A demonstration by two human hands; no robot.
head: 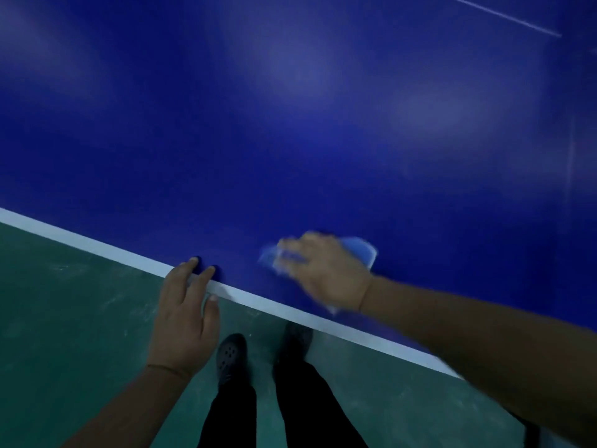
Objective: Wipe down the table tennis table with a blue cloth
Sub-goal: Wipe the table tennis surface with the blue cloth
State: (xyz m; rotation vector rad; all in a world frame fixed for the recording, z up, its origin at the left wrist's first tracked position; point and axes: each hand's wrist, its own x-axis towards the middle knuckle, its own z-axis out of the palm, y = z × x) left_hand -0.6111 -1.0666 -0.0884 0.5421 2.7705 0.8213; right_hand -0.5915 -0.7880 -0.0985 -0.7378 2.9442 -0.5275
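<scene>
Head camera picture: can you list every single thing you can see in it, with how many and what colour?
table tennis table: one, dark blue with a white edge line, filling the upper part of the view
blue cloth: one, light blue, flat on the table near its edge, under the right hand
floor: one, green, scuffed, below the table edge
shoes: two, dark, on the floor
trouser legs: two, black
left hand: one, fingers on the table's white edge
right hand: one, blurred, pressing the cloth
</scene>
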